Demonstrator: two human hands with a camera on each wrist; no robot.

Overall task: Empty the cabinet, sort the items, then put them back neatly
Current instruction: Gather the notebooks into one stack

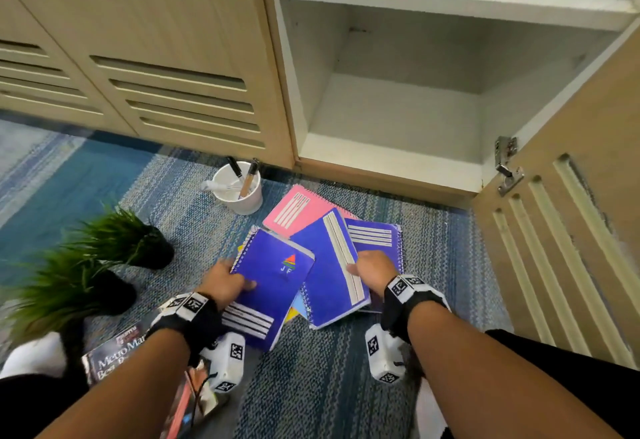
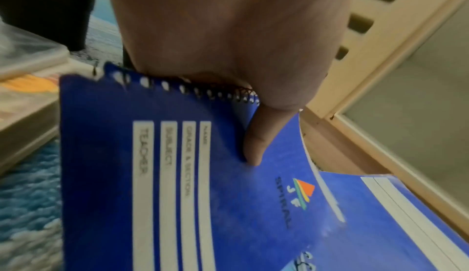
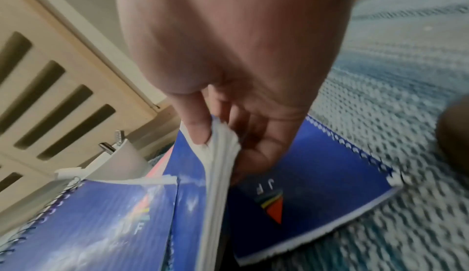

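Several spiral notebooks lie in a loose pile on the carpet before the open cabinet [image 1: 388, 147]. My left hand [image 1: 227, 281] grips a blue notebook [image 1: 273, 286] by its spiral edge, thumb [image 2: 256, 145] on the cover [image 2: 228, 205]. My right hand [image 1: 372, 270] pinches the page edge of a second blue notebook [image 1: 332, 265], thumb on top and fingers beneath [image 3: 218, 155]. A third blue notebook [image 1: 375, 237] lies under it, flat on the carpet [image 3: 317, 185]. A pink notebook [image 1: 294, 210] lies at the back of the pile.
A white cup [image 1: 242, 189] with pens stands near the cabinet base. Two potted green plants [image 1: 114, 241] sit at the left. A dark book [image 1: 117, 355] lies under my left forearm. The cabinet door [image 1: 568, 248] stands open at the right. Both cabinet shelves hold nothing.
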